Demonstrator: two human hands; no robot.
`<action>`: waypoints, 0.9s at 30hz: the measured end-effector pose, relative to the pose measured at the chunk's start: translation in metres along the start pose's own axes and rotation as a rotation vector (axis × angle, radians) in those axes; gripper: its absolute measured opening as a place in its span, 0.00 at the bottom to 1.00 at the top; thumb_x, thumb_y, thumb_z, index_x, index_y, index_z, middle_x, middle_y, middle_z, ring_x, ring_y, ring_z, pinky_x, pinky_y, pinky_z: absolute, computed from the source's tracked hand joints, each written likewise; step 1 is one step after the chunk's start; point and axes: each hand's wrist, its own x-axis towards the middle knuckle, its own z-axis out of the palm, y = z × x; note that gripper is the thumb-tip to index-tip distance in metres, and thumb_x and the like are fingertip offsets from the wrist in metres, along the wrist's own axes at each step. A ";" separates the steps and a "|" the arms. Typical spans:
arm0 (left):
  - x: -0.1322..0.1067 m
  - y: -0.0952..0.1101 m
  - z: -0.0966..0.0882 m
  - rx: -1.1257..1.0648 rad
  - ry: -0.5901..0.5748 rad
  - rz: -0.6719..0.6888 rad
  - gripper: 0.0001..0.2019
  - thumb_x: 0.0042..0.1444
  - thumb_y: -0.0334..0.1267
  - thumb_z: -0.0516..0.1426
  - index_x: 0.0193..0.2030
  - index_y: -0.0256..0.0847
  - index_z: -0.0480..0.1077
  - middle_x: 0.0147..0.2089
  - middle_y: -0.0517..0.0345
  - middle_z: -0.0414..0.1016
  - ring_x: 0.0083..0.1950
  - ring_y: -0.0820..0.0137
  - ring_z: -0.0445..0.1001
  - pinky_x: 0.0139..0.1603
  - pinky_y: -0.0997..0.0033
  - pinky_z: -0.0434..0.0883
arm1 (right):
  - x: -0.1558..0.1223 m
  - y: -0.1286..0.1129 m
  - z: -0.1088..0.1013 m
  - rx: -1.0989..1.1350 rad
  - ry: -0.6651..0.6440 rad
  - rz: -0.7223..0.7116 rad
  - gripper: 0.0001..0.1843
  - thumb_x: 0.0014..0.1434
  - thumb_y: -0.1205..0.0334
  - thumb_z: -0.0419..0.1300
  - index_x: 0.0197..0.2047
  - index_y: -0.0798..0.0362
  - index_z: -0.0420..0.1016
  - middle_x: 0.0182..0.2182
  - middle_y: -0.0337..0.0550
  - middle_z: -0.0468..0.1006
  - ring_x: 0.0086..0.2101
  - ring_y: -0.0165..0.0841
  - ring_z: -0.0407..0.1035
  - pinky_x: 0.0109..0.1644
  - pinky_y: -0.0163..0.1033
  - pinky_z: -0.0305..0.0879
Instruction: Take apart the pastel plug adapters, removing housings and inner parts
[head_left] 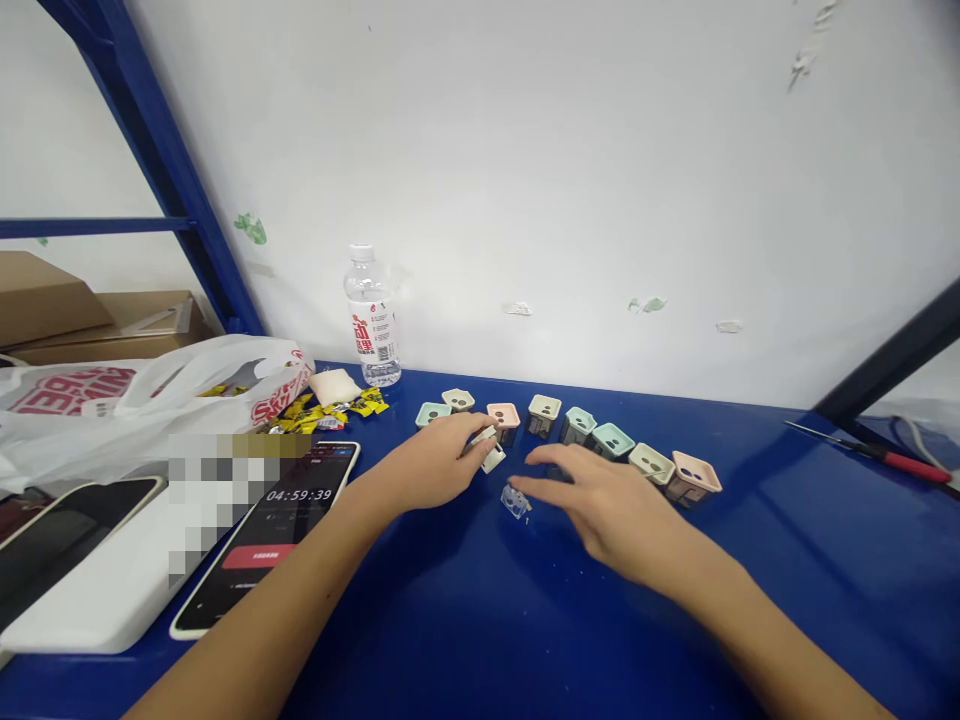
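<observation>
My left hand (431, 462) rests on the blue table (480, 600), fingers pinched round a small white plastic piece (491, 452). My right hand (592, 495) lies palm down with fingers stretched out, its fingertips reaching to a small clear plastic part (516, 500). Behind both hands runs a row of several small square plastic caps, among them a pale green one (432, 412), a pink one (503, 414), a beige one (544, 408) and a pink one at the right end (694, 475).
A phone (270, 530) showing a timer of 04:59:39 lies at the left, beside a white slab and another phone (67, 545). A water bottle (371, 320) stands against the wall. A plastic bag (142, 395), yellow wrappers (330, 408) and cardboard boxes (90, 315) sit left; a red-handled tool (892, 458) lies far right.
</observation>
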 end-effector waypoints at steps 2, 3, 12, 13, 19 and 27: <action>0.000 -0.001 0.002 -0.006 -0.001 -0.009 0.20 0.66 0.44 0.43 0.56 0.40 0.67 0.58 0.50 0.70 0.57 0.61 0.68 0.58 0.62 0.63 | 0.005 -0.007 0.007 -0.066 -0.030 -0.069 0.36 0.49 0.84 0.47 0.56 0.46 0.70 0.54 0.45 0.69 0.44 0.38 0.68 0.38 0.40 0.69; 0.001 -0.001 0.002 -0.010 -0.003 -0.017 0.20 0.66 0.44 0.42 0.56 0.40 0.66 0.59 0.50 0.69 0.58 0.61 0.67 0.59 0.62 0.63 | 0.007 -0.009 0.011 -0.095 -0.037 -0.084 0.35 0.49 0.84 0.48 0.56 0.47 0.71 0.53 0.45 0.70 0.42 0.38 0.68 0.36 0.40 0.68; 0.000 0.002 0.005 -0.165 0.073 0.012 0.21 0.67 0.44 0.41 0.60 0.40 0.62 0.59 0.52 0.68 0.60 0.63 0.66 0.59 0.63 0.62 | 0.009 -0.005 0.015 0.186 0.108 0.028 0.12 0.63 0.72 0.51 0.38 0.52 0.75 0.36 0.43 0.78 0.35 0.34 0.68 0.37 0.38 0.66; 0.000 0.003 0.006 -0.201 0.085 -0.003 0.21 0.67 0.44 0.41 0.60 0.40 0.62 0.58 0.51 0.69 0.58 0.63 0.67 0.58 0.63 0.63 | 0.008 -0.006 0.013 0.301 0.172 0.079 0.10 0.63 0.70 0.52 0.39 0.52 0.75 0.36 0.42 0.78 0.36 0.33 0.69 0.38 0.37 0.66; -0.002 0.015 0.021 -0.405 0.207 0.077 0.17 0.67 0.44 0.43 0.53 0.39 0.65 0.45 0.53 0.73 0.44 0.68 0.71 0.48 0.67 0.67 | 0.012 -0.017 0.002 0.859 0.361 0.493 0.09 0.58 0.54 0.62 0.36 0.50 0.74 0.27 0.38 0.77 0.24 0.30 0.67 0.27 0.35 0.63; -0.005 0.025 0.039 -0.483 0.343 0.106 0.13 0.67 0.43 0.45 0.52 0.40 0.61 0.45 0.55 0.73 0.44 0.69 0.72 0.45 0.70 0.67 | 0.013 -0.023 -0.002 1.108 0.297 0.487 0.12 0.62 0.52 0.58 0.34 0.53 0.69 0.29 0.41 0.79 0.31 0.32 0.72 0.35 0.36 0.65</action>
